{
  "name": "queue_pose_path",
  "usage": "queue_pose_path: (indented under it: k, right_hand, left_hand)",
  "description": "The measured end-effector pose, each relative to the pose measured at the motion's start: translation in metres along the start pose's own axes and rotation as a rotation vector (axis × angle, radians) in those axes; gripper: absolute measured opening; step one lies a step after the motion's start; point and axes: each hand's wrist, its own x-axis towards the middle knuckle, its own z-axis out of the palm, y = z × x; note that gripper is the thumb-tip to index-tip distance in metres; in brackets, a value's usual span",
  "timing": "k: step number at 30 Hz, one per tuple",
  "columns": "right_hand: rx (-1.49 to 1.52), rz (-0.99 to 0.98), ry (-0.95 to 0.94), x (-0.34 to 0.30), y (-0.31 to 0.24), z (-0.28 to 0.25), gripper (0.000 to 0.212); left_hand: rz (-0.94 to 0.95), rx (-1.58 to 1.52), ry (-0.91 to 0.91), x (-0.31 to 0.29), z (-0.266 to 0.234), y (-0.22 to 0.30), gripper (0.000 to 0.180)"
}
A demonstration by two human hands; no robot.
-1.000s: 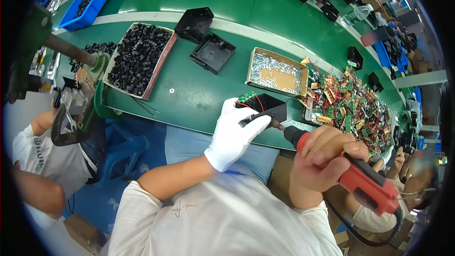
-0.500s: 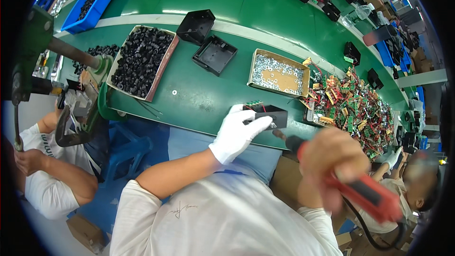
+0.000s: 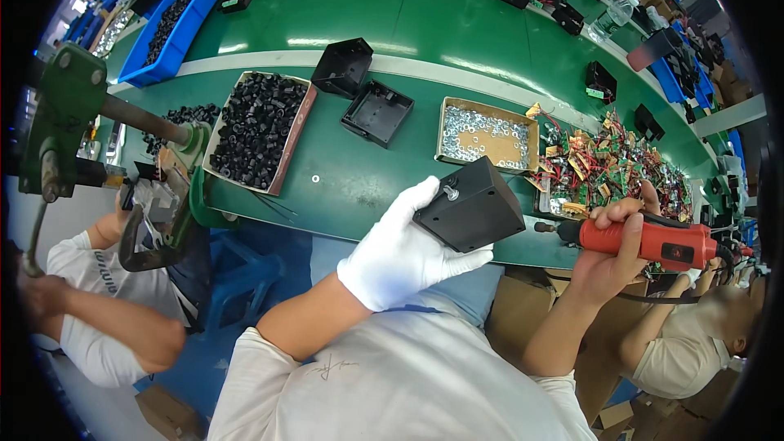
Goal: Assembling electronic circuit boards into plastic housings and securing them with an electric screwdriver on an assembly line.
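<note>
In my white-gloved left hand [image 3: 392, 257] rests a black plastic box [image 3: 478, 211], tilted up above the bench's front edge. A small metal fitting [image 3: 450, 192] sticks out of the box's near face. My bare right hand [image 3: 604, 269] grips a red electric screwdriver [image 3: 674, 247] from below, its bit [image 3: 545, 228] pointing left toward the box but apart from it. Behind the held box stands a cardboard tray [image 3: 490, 165] of small silvery rings, washers or nuts. Two open black box halves [image 3: 377, 113] lie farther back on the green bench.
A carton [image 3: 296, 145] of black caps stands left, near a green press [image 3: 77, 106]. Wired circuit boards [image 3: 612, 167] are heaped at the right. One ring [image 3: 315, 179] lies loose. A blue bin [image 3: 167, 53] is at the far left. People sit at both sides.
My left hand has raised the black box off the bench and turned it. The screwdriver has swung level and away from the box, as my right hand moved outward.
</note>
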Motion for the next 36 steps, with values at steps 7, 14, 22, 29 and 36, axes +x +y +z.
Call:
queue_pose_path:
  k: [7, 14, 22, 29, 36]
  right_hand:
    - [0.036, 0.193, 0.157, -0.017, 0.008, -0.019, 0.044]
    - [-0.019, 0.215, 0.217, -0.022, 0.014, -0.035, 0.046]
    - [-0.093, 0.194, 0.210, -0.034, 0.026, -0.044, 0.053]
    - [-0.343, 0.092, 0.322, -0.069, 0.058, -0.030, 0.058]
    - [-0.528, -0.042, 0.353, -0.124, 0.100, -0.029, 0.054]
  left_hand:
    - [1.213, 1.790, -0.080, -0.002, -0.012, -0.009, 0.074]
    - [1.601, 1.886, -0.184, -0.006, -0.002, -0.013, 0.105]
    - [1.562, 1.917, -0.104, -0.011, 0.003, -0.011, 0.090]
    - [0.717, 1.081, 0.057, -0.015, 0.011, 0.003, 0.071]
    - [0.190, 0.258, -0.032, -0.001, 0.023, -0.002, 0.068]
